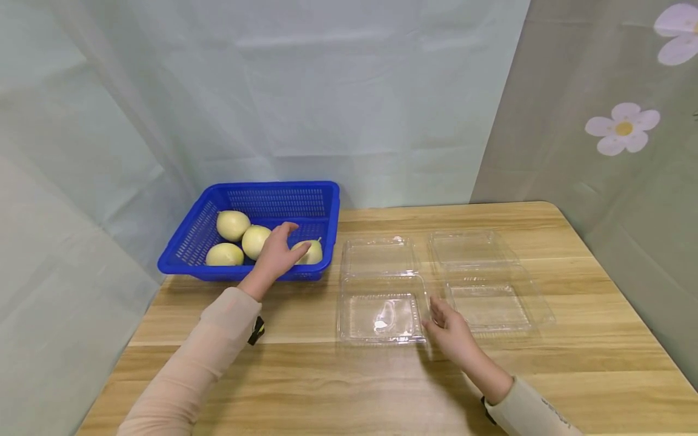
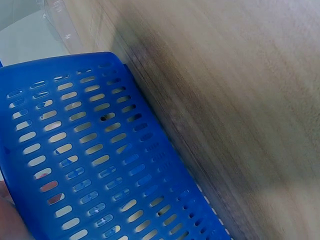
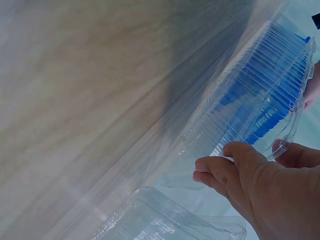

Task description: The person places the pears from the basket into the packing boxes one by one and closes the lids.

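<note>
My left hand (image 1: 278,251) is over the front of the blue basket (image 1: 188,268), fingers spread, with the thumb close to the rightmost pear (image 1: 312,253). Other pale yellow pears lie left of it, one pear (image 1: 255,241) partly behind the hand. In the left wrist view the slotted basket wall (image 2: 90,125) hides most of that hand. My right hand (image 1: 452,336) is at the right edge of a clear plastic clamshell box (image 1: 382,318), fingers relaxed. The right wrist view shows its thumb behind the box's rim (image 3: 297,122) and its fingers along the outer wall.
A second clear clamshell box (image 1: 491,306) lies with its lid folded back, just right of the right hand. Both boxes rest on the wooden table (image 1: 354,387). A pale curtain (image 1: 354,103) hangs behind the basket and the table's far edge.
</note>
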Demonstrator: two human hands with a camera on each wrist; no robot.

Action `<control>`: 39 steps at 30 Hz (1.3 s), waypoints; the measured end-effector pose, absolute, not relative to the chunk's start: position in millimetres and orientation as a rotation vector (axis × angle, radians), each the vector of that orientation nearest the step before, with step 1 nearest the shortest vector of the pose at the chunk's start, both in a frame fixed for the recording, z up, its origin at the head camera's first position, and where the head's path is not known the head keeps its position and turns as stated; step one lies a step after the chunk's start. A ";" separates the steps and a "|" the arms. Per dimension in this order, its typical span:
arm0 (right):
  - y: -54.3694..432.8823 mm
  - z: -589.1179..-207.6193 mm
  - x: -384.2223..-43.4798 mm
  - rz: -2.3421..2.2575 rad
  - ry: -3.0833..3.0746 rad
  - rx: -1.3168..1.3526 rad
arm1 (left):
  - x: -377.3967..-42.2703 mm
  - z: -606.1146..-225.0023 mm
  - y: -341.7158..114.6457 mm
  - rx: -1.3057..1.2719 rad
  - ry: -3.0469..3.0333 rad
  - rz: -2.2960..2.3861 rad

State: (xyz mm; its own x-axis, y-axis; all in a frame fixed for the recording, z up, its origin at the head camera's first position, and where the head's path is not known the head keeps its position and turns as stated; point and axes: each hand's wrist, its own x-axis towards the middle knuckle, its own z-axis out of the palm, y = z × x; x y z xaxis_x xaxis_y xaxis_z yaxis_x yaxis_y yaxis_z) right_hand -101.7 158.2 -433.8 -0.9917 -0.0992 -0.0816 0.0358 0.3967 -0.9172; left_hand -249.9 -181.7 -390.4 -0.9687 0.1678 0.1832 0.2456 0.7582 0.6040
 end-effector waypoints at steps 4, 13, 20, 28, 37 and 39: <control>158.3 -434.0 -101.8 -1.644 2.527 -0.057 | -251.4 -388.5 -180.9 -0.337 -2.898 -0.964; 156.7 -435.2 -102.2 -1.656 2.517 -0.034 | -262.1 -386.1 -183.3 -0.332 -3.038 -0.910; 155.8 -438.3 -103.3 -1.663 2.529 -0.006 | -266.2 -388.0 -184.0 -0.300 -3.153 -0.880; 155.7 -435.1 -97.7 -1.736 2.519 -0.011 | -269.9 -387.5 -183.5 -0.301 -3.207 -0.886; 156.0 -433.6 -93.6 -1.749 2.500 0.002 | -271.6 -387.9 -184.3 -0.356 -3.268 -0.863; 156.0 -433.7 -92.8 -1.756 2.489 0.009 | -271.7 -389.0 -184.1 -0.361 -3.277 -0.862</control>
State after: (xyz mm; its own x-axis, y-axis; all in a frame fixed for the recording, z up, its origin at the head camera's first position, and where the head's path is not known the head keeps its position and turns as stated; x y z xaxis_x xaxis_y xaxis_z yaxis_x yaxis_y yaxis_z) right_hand -92.8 156.0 -433.7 -0.9954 -0.0503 -0.0811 0.0595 0.3372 -0.9395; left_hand -271.7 -184.1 -389.0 -0.9427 0.2667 -0.2007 0.1334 0.8522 0.5060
